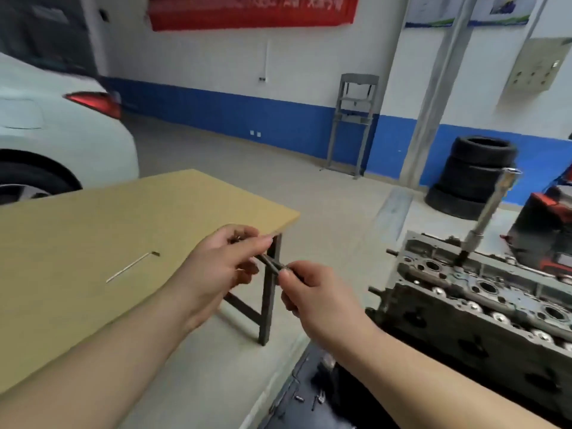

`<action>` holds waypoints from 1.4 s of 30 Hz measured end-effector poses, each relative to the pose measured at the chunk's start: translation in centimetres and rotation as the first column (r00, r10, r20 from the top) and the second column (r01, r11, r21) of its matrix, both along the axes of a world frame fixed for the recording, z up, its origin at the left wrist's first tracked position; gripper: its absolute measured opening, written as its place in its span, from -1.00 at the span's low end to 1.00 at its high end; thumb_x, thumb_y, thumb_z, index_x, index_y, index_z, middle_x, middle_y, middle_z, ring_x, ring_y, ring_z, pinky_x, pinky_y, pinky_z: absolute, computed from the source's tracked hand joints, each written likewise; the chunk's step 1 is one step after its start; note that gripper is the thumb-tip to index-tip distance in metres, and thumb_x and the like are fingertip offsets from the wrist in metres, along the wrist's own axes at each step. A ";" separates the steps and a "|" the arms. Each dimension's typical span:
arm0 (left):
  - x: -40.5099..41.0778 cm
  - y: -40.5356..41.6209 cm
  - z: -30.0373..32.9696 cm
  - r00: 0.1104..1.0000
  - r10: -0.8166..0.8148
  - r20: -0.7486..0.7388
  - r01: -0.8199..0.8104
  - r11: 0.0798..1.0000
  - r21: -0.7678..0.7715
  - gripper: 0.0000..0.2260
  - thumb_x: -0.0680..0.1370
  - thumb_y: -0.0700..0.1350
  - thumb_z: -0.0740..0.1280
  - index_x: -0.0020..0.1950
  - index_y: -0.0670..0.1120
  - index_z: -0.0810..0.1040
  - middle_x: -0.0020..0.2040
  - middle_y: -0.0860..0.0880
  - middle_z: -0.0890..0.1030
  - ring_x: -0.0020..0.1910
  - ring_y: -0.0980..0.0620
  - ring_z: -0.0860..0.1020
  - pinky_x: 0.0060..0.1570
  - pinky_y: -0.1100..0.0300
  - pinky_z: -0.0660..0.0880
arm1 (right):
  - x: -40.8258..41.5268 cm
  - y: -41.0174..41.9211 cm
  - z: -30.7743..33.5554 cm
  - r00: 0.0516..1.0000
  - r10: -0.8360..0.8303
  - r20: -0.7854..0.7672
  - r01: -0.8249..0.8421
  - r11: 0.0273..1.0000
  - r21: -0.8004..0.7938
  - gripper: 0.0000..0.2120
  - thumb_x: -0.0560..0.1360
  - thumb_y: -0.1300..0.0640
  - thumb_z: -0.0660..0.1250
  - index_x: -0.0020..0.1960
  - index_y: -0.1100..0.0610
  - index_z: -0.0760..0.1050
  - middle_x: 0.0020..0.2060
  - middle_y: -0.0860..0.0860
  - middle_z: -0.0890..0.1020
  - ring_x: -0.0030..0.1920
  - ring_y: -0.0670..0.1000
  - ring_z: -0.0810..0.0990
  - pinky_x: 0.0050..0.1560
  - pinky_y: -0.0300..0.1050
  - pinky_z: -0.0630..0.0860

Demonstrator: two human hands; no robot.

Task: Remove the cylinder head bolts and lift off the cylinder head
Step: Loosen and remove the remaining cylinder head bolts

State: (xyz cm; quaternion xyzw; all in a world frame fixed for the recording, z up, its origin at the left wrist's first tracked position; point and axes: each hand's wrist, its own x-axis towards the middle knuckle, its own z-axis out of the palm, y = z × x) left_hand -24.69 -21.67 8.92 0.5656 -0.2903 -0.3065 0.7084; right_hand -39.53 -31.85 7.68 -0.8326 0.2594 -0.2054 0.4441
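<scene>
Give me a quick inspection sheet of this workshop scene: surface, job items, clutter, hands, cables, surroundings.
Surface: tan wooden tabletop on dark metal legs; one thin L-shaped metal key lies on it.
Job's things: grey metal cylinder head at right, with a long silver wrench standing upright in it; a dark slim bolt held between both hands.
Clutter: small dark screws or bolts scattered low down near the engine.
Hands: left hand pinches one end of the bolt, right hand the other.
Cables: nothing seen.
Surroundings: white car, stacked black tyres, grey metal press frame, red banner.
</scene>
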 end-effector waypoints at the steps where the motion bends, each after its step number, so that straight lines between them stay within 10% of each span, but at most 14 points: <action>1: 2.3 1.8 -0.4 0.999 0.011 0.042 -0.013 0.998 0.054 -0.67 0.49 -0.20 0.55 0.21 -0.12 0.56 -0.11 -0.12 0.60 -0.30 -0.02 0.52 -0.34 0.14 0.42 | 1.9 0.6 -0.2 0.999 0.037 -0.038 -0.038 0.999 -0.027 -0.68 0.68 -0.04 0.24 -0.19 0.07 0.52 -0.43 -0.07 0.52 -0.47 -0.13 0.42 -0.44 -0.23 0.37; 7: 12.5 8.8 -2.9 0.946 -0.064 0.319 -0.041 0.949 0.312 -0.86 0.60 -0.31 0.43 -0.01 -0.11 0.75 -0.32 -0.06 0.56 -0.38 0.08 0.47 -0.35 0.26 0.43 | 13.4 3.4 -0.7 0.955 0.233 -0.185 -0.236 0.972 0.007 -0.68 0.67 0.01 0.27 -0.24 0.03 0.56 -0.39 -0.03 0.53 -0.40 -0.01 0.40 -0.33 -0.14 0.32; 15: 23.9 11.0 -7.2 0.775 0.363 0.517 -0.536 0.812 0.233 -0.88 0.62 -0.20 0.42 0.01 0.01 0.71 -0.38 0.12 0.61 -0.44 0.16 0.49 -0.37 0.34 0.42 | 26.3 3.4 -3.5 0.996 0.019 0.083 -0.059 0.858 0.511 -0.81 0.58 0.25 0.39 0.19 0.18 0.63 -0.11 0.10 0.69 -0.17 0.04 0.68 -0.16 -0.07 0.66; 20: 27.6 10.6 -11.6 0.624 0.508 0.594 -0.747 0.611 0.263 -0.87 0.62 -0.18 0.41 0.12 -0.05 0.73 0.05 -0.02 0.71 -0.01 -0.01 0.59 -0.03 0.20 0.39 | 29.8 4.2 -8.1 0.974 0.134 -0.186 -0.159 0.979 -0.130 -0.62 0.57 0.16 0.27 0.34 -0.03 0.60 0.25 -0.11 0.63 0.20 -0.04 0.59 0.15 -0.16 0.48; 25: 28.5 10.0 -13.3 0.549 0.330 0.768 -0.749 0.602 0.278 -0.82 0.63 -0.17 0.38 0.17 -0.08 0.73 0.09 -0.11 0.67 0.06 -0.13 0.60 0.02 0.15 0.45 | 31.9 6.0 -12.1 0.881 0.302 -0.364 -0.467 0.683 -0.562 -0.61 0.63 0.05 0.20 0.43 -0.07 0.50 0.46 -0.11 0.48 0.38 0.11 0.43 0.31 0.08 0.42; 32: 28.2 9.9 -13.9 0.437 0.091 0.895 -0.759 0.571 0.313 -0.84 0.62 -0.07 0.35 0.05 0.01 0.74 -0.21 0.01 0.48 0.01 -0.17 0.51 -0.04 -0.04 0.51 | 32.8 6.9 -13.2 0.892 0.247 -0.377 -0.448 0.589 -0.673 -0.62 0.71 -0.09 0.04 0.46 -0.12 0.44 0.42 -0.14 0.48 0.37 0.13 0.41 0.27 0.07 0.35; 42: 28.8 10.2 -13.7 0.460 0.271 0.845 -0.809 0.520 0.274 -0.84 0.62 -0.09 0.39 0.07 -0.07 0.75 -0.04 -0.14 0.62 -0.02 -0.20 0.59 -0.02 -0.01 0.55 | 32.4 7.5 -12.4 0.847 0.283 -0.451 -0.531 0.514 -0.674 -0.53 0.70 -0.04 0.01 0.60 -0.20 0.21 0.54 -0.14 0.34 0.43 0.13 0.34 0.32 0.09 0.30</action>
